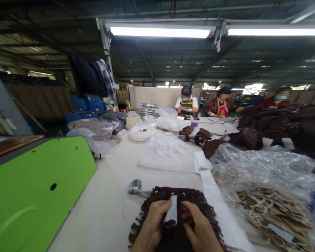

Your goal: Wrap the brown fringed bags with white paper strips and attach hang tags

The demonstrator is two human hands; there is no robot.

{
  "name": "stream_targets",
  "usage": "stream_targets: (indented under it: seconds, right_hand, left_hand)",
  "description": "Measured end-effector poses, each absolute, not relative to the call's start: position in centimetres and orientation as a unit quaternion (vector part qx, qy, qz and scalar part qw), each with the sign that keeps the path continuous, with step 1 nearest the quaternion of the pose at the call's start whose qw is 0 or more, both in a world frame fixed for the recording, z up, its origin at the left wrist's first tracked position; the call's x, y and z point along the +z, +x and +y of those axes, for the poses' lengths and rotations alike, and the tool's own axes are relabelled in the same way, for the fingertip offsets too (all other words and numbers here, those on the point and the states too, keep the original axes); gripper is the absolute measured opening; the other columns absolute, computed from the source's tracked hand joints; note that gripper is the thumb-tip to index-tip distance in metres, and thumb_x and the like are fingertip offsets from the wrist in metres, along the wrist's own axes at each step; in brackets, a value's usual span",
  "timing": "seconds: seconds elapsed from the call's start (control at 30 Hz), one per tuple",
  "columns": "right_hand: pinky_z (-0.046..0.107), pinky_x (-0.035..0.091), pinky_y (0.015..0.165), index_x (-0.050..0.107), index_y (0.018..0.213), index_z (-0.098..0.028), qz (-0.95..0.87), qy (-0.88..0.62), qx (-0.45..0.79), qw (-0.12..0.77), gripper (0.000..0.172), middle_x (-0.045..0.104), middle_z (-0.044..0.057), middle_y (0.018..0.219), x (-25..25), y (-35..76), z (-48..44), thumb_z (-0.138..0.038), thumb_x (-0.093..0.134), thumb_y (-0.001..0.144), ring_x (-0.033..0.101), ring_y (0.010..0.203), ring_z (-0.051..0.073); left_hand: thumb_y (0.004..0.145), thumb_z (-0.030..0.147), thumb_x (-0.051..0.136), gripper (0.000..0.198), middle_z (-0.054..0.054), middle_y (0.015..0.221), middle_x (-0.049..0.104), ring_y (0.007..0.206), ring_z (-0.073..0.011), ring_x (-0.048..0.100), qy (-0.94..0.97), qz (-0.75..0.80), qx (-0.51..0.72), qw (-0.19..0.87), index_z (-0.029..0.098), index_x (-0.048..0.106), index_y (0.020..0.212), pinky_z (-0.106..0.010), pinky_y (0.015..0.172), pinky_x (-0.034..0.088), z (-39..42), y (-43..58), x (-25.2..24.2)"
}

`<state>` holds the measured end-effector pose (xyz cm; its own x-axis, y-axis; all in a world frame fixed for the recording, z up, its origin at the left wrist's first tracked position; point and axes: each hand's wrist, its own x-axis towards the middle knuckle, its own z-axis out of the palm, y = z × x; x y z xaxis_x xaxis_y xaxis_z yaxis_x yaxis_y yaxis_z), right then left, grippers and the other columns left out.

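A dark brown fringed bag [152, 204] lies on the white table [105, 210] right in front of me, its eyelets facing away. My left hand [152, 227] and my right hand [199, 231] rest on it side by side. Between their fingers they pinch a white paper strip [172, 210] that stands over the bag's middle. Both hands have curled fingers. A small silver tool [135, 186] lies just beyond the bag on the left.
A bright green machine cover [34, 189] fills the left. At the right lies clear plastic [262, 168] over tan tags [275, 210]. White bagged stacks [165, 152], a tape roll [142, 133] and brown bags [278, 129] sit further off. Three people work at the far end.
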<state>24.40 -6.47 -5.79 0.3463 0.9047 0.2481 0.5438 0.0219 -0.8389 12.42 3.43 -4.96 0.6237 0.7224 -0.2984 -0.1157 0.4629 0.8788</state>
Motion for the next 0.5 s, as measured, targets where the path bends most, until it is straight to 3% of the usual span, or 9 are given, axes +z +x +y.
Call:
stream_targets:
  seconds: [0.07,0.2,0.33,0.4,0.5]
  right_hand:
    - [0.037,0.050,0.083,0.052,0.116,-0.018,-0.543,-0.675,0.176,0.467,0.055,0.058,0.009,0.105,-5.0,24.0,-5.5,-0.007,0.045,0.062,0.060,0.083,0.021]
    - [0.036,0.042,0.096,0.052,0.117,-0.016,-0.561,-0.637,0.240,0.471,0.066,0.053,0.010,0.116,-3.5,23.7,-4.1,-0.005,0.050,0.052,0.053,0.106,0.023]
    - [0.033,0.049,0.073,0.037,0.130,-0.019,-0.477,-0.624,0.356,0.506,0.077,0.054,0.008,0.115,-2.8,24.0,-3.3,-0.021,0.065,0.059,0.059,0.087,0.021]
    - [0.032,0.046,0.071,0.044,0.122,-0.019,-0.463,-0.632,0.336,0.522,0.066,0.058,0.006,0.106,-2.5,24.4,-2.6,-0.027,0.067,0.061,0.057,0.084,0.020]
    - [0.032,0.042,0.071,0.056,0.090,-0.018,-0.461,-0.641,0.293,0.539,0.028,0.058,0.002,0.079,-2.1,25.4,-0.9,-0.033,0.062,0.068,0.053,0.076,0.019]
  left_hand:
    - [0.048,0.060,0.074,0.054,-0.001,0.056,0.053,0.053,-0.0100,0.043,0.463,0.342,0.273,0.771,0.010,0.061,0.064,-0.023,0.053,0.032,3.4,12.5,-4.8]
    - [0.049,0.066,0.071,0.059,-0.001,0.061,0.054,0.057,-0.0111,0.044,0.522,0.364,0.285,0.717,0.011,0.063,0.068,-0.022,0.054,0.033,3.3,12.9,-5.4]
    - [0.059,0.079,0.049,0.069,0.003,0.046,0.044,0.039,-0.0096,0.036,0.575,0.390,0.257,0.672,0.011,0.062,0.066,-0.023,0.042,0.027,3.3,13.3,-6.2]
    - [0.066,0.078,0.040,0.070,0.002,0.044,0.044,0.036,-0.0106,0.037,0.597,0.398,0.246,0.651,0.011,0.061,0.067,-0.024,0.039,0.026,3.2,13.4,-6.5]
    - [0.076,0.063,0.033,0.060,-0.001,0.054,0.053,0.037,-0.0125,0.042,0.631,0.407,0.241,0.615,0.011,0.062,0.085,-0.025,0.039,0.030,2.8,13.5,-6.7]
